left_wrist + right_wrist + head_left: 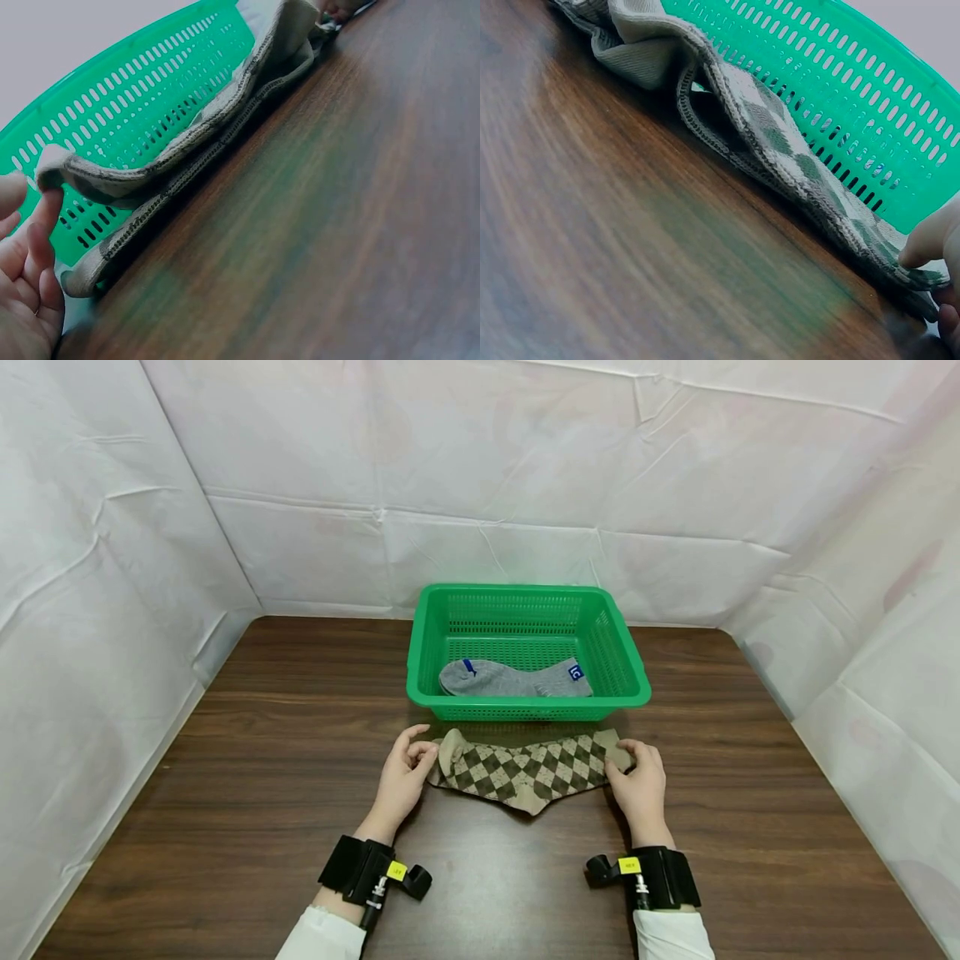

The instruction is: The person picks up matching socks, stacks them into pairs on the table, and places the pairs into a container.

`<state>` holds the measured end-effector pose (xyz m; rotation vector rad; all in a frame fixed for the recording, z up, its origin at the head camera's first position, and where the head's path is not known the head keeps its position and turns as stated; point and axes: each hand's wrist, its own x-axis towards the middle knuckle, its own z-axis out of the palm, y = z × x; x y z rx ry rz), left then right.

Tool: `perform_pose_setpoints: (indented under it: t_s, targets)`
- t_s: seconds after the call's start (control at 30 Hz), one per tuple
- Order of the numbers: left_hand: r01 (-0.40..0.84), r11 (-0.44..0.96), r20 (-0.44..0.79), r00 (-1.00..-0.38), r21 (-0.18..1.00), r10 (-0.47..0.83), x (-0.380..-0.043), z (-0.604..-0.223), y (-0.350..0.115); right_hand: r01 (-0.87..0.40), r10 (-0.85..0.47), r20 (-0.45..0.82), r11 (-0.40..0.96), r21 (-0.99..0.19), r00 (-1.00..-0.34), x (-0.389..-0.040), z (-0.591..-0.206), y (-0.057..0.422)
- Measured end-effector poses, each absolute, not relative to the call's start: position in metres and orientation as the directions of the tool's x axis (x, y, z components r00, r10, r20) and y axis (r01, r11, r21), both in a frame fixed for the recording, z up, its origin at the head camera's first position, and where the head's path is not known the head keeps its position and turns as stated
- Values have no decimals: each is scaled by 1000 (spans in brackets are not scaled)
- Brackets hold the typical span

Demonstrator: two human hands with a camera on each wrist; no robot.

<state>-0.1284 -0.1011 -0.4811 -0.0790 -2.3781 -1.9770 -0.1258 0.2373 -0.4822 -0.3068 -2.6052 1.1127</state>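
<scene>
A pair of argyle socks (525,772) in dark green and beige lies on the table, one sock over the other, toes left and cuffs right. The upper sock's toe (56,161) curls up off the lower one. At that toe end is my left hand (402,781), its fingers loosely bent; one fingertip touches the raised toe in the left wrist view. My right hand (641,785) pinches the cuff end, thumb on top. In the right wrist view the layered edges of the socks (780,169) show, with part of the right hand (941,247) at the right border.
Just behind the socks stands a green plastic basket (528,702) with grey socks (517,680) inside. The brown wooden table (300,760) is bordered at the back and sides by white sheeting (480,460).
</scene>
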Motion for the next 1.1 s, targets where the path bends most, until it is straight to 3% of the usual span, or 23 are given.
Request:
perform_pose_setpoints:
  t_s: [0.2, 0.43, 0.6, 0.77, 1.1]
  targets:
    - [33, 123, 31, -999, 992, 17, -126, -471, -100, 89, 311, 176, 680, -727, -934, -125, -480, 237]
    - [134, 45, 136, -989, 990, -52, -127, -480, -101, 132, 351, 126, 626, -769, -928, -124, -475, 237]
    - [173, 172, 192, -976, 970, -104, -127, -482, -102, 140, 383, 122, 587, -797, -916, -123, -475, 237]
    - [208, 304, 257, -958, 930, -131, -127, -484, -102, 51, 393, 253, 620, -783, -884, -123, -476, 237]
    - [250, 380, 332, -928, 890, -167, -127, -485, -101, -74, 379, 413, 656, -751, -828, -124, -479, 237]
